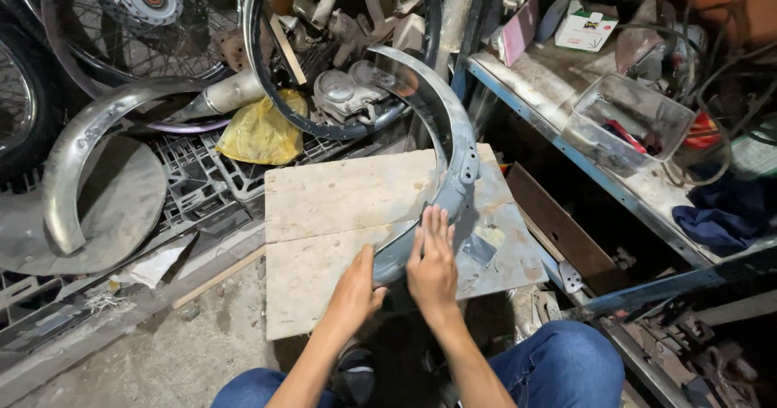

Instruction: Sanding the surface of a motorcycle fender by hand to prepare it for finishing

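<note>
Taking the wooden board [340, 206] as reference: a second curved metal fender [77, 153] lies well to its left on the floor, with a yellow bag [261, 133] just beyond its far left corner. On the board, the grey curved fender [453, 145] stands on edge, arching up from the near edge. The left hand [356, 291] grips its lower end, fingers wrapped around the rim; the right hand [433, 258] lies flat and open against its outer face just beside.
</note>
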